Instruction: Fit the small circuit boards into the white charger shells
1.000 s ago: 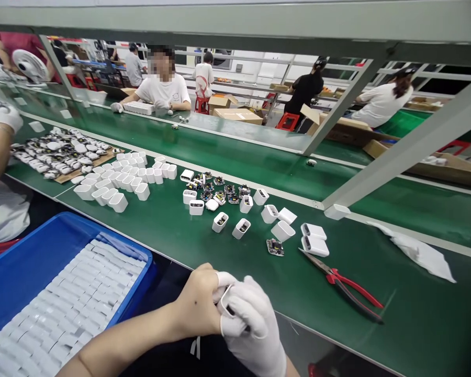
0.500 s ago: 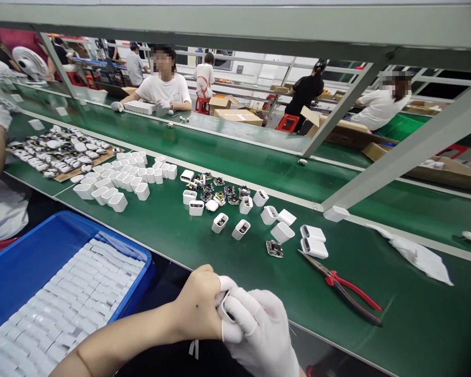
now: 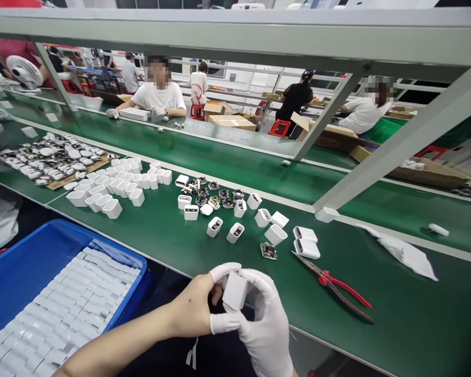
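Two hands on one white shell [image 3: 234, 291], held in the air over the near edge of the green bench [image 3: 396, 324]. Left hand [image 3: 194, 309] is bare apart from white finger cots, its fingers pinched on the shell's left side. Right hand [image 3: 265, 327] is gloved, fingers curled round the shell's right side and underside. Both are clamped on it. Shell's open end can't be seen from here, so can't tell if a board sits inside.

Progress, judged from the layout: a blue bin [image 3: 31, 262] at left holds rows of white pieces, looks like the done lot, with room left. A block of empty shells [image 3: 113, 188] stands further up the bench, untouched. Loose boards [image 3: 215, 191] lie mid-bench and one board [image 3: 268, 251] lies alone near the pliers [image 3: 333, 285]. Several shells with boards in them, e.g. one [image 3: 214, 226], stand between. Two closed units [image 3: 306, 242] lie just beside the plier tips. Plenty left, roughly mid-batch.

White rag [image 3: 404, 254] lies far right. Other people work across the belt.
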Available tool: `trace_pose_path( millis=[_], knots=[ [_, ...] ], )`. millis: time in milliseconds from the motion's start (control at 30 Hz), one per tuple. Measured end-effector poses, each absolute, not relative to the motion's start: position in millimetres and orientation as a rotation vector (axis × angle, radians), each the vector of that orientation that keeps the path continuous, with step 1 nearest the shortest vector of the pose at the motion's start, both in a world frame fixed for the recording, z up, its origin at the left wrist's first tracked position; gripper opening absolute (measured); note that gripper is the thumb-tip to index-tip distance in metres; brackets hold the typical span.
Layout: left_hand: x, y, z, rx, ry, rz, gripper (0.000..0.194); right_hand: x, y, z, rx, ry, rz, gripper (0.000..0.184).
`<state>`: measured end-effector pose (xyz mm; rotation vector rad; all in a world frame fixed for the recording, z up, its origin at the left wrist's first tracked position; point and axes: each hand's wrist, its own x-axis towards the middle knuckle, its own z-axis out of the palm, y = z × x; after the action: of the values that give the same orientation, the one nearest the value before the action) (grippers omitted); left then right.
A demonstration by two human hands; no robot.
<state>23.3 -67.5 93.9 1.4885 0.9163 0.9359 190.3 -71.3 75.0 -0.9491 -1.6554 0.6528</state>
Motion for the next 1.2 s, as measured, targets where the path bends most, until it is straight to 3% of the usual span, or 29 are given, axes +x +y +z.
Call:
trace_pose_path(
  millis=[67, 233, 367, 600, 867, 1200],
  knots=[
    [22, -67, 91, 1.367, 0.867, 1.002, 0.072, 191, -73, 80, -0.993, -1.588, 0.819, 0.047],
    [27, -64, 91, 0.994, 0.838, 1.134, 0.052, 187, -76, 90, -0.984, -1.279, 1.354, 0.048],
    [37, -67, 94, 0.901, 0.782, 1.1, 0.055, 183, -73, 91, -1.017, -1.234, 1.258, 0.037],
    [39, -72, 94, 0.924, 0.769, 1.055, 0.057, 181, -66, 102, -1.061, -1.076, 1.444, 0.037],
    [34, -68, 95, 1.027, 0.841, 1.002, 0.04, 181, -64, 113, -1.073, -1.102, 1.467, 0.038],
    [35, -68, 97, 1.054, 0.77, 1.042, 0.039, 186, -70, 102, -1.08, -1.137, 1.426, 0.038]
  ],
)
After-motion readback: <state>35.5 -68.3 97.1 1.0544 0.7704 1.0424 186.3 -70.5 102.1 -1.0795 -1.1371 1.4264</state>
